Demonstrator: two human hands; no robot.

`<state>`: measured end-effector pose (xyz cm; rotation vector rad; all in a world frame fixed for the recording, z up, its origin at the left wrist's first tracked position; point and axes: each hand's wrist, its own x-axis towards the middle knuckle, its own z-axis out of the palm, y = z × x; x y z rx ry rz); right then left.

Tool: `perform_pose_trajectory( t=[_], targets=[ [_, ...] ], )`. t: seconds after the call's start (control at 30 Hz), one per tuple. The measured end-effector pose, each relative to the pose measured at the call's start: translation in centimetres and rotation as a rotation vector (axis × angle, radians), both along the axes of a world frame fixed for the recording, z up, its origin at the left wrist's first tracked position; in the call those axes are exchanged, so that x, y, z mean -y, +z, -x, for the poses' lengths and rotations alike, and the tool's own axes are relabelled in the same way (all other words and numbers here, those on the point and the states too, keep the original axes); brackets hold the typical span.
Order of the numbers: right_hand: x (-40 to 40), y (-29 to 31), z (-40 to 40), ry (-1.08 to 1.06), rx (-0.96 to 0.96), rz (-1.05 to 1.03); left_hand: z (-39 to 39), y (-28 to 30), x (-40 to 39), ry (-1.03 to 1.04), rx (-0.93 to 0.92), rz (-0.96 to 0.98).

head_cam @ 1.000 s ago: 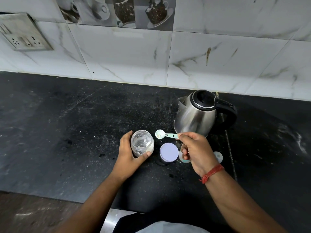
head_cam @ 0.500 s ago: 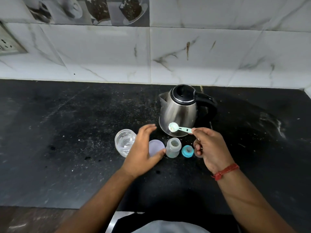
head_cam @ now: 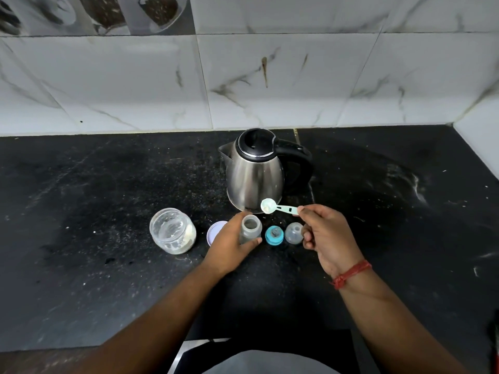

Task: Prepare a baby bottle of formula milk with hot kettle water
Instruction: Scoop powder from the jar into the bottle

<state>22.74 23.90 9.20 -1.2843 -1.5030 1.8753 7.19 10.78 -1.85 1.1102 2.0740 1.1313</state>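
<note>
A small clear baby bottle (head_cam: 251, 230) stands open on the black counter, and my left hand (head_cam: 232, 247) grips it round its side. My right hand (head_cam: 325, 234) pinches the handle of a pale green scoop (head_cam: 275, 207) holding white powder, just above and right of the bottle's mouth. A glass jar of formula powder (head_cam: 172, 230) stands open to the left, its white lid (head_cam: 214, 232) lying beside it. The blue teat ring (head_cam: 274, 235) and the clear bottle cap (head_cam: 294, 232) lie right of the bottle. The steel kettle (head_cam: 256, 171) stands behind, lid shut.
The black stone counter (head_cam: 94, 211) is speckled with spilled powder. White marble-look wall tiles (head_cam: 270, 82) rise behind the kettle, and a tiled corner (head_cam: 480, 125) juts in at the far right. The counter's front edge runs near my body.
My left hand let go of the powder jar, passed over the lid and now grips the baby bottle. My right hand kept the filled scoop and holds it near the bottle's mouth.
</note>
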Motion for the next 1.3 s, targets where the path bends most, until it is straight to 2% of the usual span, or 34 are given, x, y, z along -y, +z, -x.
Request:
perform_pose_trajectory(
  t=[0.4,0.97,1.13,1.3],
  targets=[
    [0.6,-0.1,2.1,0.111,0.013,-0.338,0.5,3.4,0.5,0.149,-0.028,-0.156],
    [2.3,0.5,3.9,0.302,0.172,-1.495,2.6,4.8,0.9,0.167,-0.022,-0.222],
    [2.3,0.3,3.8,0.329,0.185,-1.607,2.6,4.7,1.0,0.163,-0.008,-0.228],
    [2.1,0.5,3.5,0.335,0.166,-1.623,2.7,4.7,0.9,0.15,-0.002,-0.232]
  ],
)
